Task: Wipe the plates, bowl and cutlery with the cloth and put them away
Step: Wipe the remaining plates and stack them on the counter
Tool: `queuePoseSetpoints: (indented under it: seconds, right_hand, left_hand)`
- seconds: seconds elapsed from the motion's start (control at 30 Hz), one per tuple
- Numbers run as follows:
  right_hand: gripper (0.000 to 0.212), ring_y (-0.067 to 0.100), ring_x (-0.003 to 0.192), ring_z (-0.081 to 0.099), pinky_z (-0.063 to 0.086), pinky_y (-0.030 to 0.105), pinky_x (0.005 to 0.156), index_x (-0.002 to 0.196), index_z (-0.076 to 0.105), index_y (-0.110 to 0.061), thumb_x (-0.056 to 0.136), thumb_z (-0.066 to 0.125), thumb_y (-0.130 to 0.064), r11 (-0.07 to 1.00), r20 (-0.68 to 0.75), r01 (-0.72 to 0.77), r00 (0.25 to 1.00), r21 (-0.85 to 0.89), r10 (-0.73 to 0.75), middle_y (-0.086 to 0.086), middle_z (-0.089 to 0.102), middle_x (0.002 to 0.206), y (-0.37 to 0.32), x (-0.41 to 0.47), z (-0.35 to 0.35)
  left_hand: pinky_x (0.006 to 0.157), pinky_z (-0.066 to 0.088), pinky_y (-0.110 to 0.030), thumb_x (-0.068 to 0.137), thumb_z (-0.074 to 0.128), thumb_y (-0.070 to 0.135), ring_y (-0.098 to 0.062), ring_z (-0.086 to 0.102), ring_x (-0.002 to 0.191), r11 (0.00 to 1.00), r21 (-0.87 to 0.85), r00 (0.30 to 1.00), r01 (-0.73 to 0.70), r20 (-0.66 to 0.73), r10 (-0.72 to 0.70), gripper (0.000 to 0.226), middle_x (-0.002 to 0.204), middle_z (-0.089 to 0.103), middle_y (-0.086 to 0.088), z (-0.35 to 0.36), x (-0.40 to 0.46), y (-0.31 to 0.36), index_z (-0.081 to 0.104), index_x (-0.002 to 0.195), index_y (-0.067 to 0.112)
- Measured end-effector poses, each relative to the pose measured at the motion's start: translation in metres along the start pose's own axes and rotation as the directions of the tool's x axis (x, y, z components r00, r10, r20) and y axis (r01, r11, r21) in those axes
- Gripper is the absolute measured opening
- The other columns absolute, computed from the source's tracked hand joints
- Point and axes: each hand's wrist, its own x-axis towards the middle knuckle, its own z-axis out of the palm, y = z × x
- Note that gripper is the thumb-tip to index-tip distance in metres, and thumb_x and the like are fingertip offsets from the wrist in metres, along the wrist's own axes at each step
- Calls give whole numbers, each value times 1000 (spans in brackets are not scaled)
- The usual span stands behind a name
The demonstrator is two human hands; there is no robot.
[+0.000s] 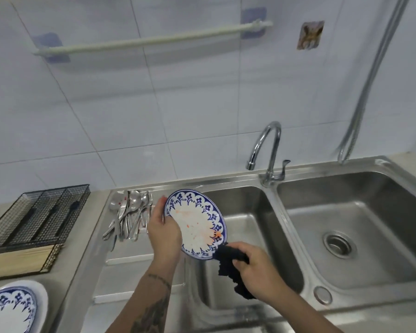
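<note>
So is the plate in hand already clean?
No, the plate held by the left hand shows orange smears, with the cloth at its lower rim.

White plate [197, 227], blue floral border, orange smears; dark navy cloth [228, 263].

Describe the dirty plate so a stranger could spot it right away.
Find the steel double sink; over its left basin the left hand holds a blue-patterned plate tilted. Unlike the plate at the lower left, it has orange smears.

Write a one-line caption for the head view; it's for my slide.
Left hand tilts a stained plate over the sink; right hand holds a dark cloth.
</note>
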Motion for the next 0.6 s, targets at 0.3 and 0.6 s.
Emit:
queuePoseSetpoints:
  seconds: [0.3, 0.6]
  right_hand:
    - [43, 8, 60, 68, 54, 35, 48, 98, 71, -27, 94, 42, 5, 992, -167, -81, 981, 99, 97, -2, 72, 75, 6, -1, -25]
    - [40, -1, 71, 67, 50, 14, 55, 100, 69, -31, 94, 47, 1, 998, -219, -46, 974, 53, 56, -8, 71, 86, -4, 10, -34]
  left_hand:
    - [112, 42, -29, 93, 38, -9, 1, 54, 122, 942, 181, 956, -284, 124, 264, 61, 131, 60, 18, 48, -12, 9, 54, 142, 24]
    - [112, 41, -27, 91, 38, -10, -1, 53, 125, 826, 296, 873, -480, 255, 417, 64, 135, 60, 13, 52, -8, 15, 55, 142, 26]
